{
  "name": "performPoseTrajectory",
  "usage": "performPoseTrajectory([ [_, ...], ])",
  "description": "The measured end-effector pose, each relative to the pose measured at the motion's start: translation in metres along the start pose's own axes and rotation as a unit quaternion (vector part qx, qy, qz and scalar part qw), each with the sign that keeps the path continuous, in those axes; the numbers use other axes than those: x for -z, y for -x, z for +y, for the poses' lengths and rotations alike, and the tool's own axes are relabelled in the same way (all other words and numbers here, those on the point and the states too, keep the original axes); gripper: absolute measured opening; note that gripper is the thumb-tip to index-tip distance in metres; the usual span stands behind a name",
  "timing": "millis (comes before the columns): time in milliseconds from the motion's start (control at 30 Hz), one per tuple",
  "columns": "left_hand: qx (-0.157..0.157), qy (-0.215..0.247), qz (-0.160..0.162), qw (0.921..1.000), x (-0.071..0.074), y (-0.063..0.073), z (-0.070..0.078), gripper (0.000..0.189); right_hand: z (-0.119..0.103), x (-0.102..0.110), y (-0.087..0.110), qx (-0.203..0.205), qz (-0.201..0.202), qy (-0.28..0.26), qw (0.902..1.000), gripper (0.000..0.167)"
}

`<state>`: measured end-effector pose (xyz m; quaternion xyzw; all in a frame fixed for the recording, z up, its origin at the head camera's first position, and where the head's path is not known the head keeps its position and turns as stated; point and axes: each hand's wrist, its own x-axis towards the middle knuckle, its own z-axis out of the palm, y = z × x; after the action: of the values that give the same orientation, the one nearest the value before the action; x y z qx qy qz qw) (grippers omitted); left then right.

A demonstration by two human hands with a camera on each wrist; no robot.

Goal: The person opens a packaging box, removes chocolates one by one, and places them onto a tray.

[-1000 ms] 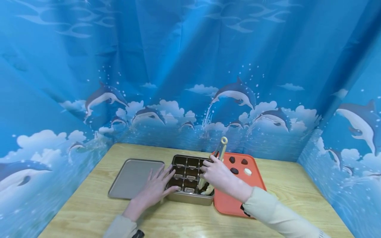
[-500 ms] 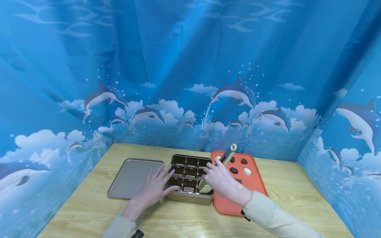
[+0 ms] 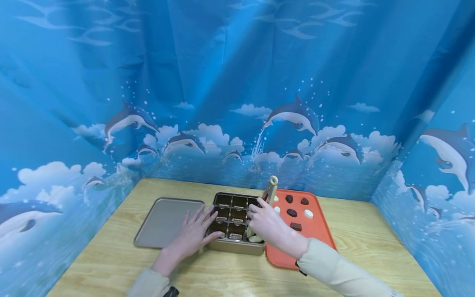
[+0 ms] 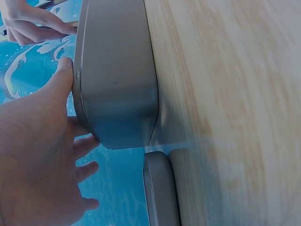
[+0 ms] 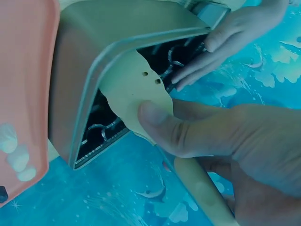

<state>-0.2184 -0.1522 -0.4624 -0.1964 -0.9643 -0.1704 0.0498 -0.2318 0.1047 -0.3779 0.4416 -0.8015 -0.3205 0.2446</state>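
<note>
My right hand (image 3: 269,220) holds cream-coloured tongs (image 3: 272,189), ring end up. Their broad, scalloped tips reach into the near right compartment of a divided metal baking pan (image 3: 235,246). In the right wrist view the thumb presses on one tong tip (image 5: 131,92), which has two small holes. Whether anything lies between the tips is hidden. My left hand (image 3: 191,237) rests with spread fingers at the pan's left rim, the thumb along the near rim. In the left wrist view those fingers touch the pan wall (image 4: 117,84).
A coral-red tray (image 3: 315,237) stands right of the pan, bearing dark chocolate-like pieces (image 3: 291,213), a brown block (image 3: 295,226) and white round pieces (image 3: 308,213). Left of the pan lies a flat grey metal sheet (image 3: 167,222). A blue dolphin curtain (image 3: 237,103) hangs behind the table.
The tongs' ring end swung right, then back left toward upright. Their tips, spread apart at first, stay over the same compartment. My right hand shifted slightly left; the left hand stayed still.
</note>
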Motion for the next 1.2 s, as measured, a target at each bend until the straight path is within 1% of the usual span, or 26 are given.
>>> performPoseTrajectory([
  [167,0.003,-0.002,0.001,1.0,0.0,-0.001,0.0,0.076,-0.004,-0.004,0.002,-0.007,0.007,-0.019,0.9998,0.013],
  [367,0.002,-0.006,0.003,1.0,0.0,-0.002,0.002,0.075,-0.003,-0.006,0.014,-0.023,0.005,-0.023,0.9995,0.011],
  [500,-0.001,-0.008,-0.003,1.0,-0.001,-0.001,0.004,0.075,-0.002,-0.006,0.024,-0.029,0.011,-0.035,0.9989,0.021],
  [633,-0.002,0.0,-0.004,1.0,-0.001,0.0,0.005,0.075,0.004,-0.005,0.032,-0.048,0.035,-0.052,0.9969,0.033],
  [733,-0.002,0.006,-0.001,1.0,-0.001,0.001,0.005,0.075,0.012,-0.004,0.037,-0.07,0.057,-0.067,0.9937,0.041],
  [900,-0.002,0.005,0.0,1.0,-0.001,0.0,0.004,0.076,0.023,-0.004,0.049,-0.104,0.082,-0.084,0.9875,0.053],
  [1100,0.001,-0.005,0.001,1.0,-0.001,-0.001,0.002,0.076,0.03,-0.013,0.065,-0.146,0.103,-0.123,0.9761,0.064],
  [1167,0.002,-0.005,0.001,1.0,-0.001,-0.001,0.002,0.076,0.034,-0.017,0.072,-0.162,0.108,-0.126,0.9727,0.07],
  [1200,0.002,-0.003,0.0,1.0,-0.001,0.0,0.001,0.076,0.036,-0.019,0.076,-0.171,0.111,-0.125,0.9709,0.069],
])
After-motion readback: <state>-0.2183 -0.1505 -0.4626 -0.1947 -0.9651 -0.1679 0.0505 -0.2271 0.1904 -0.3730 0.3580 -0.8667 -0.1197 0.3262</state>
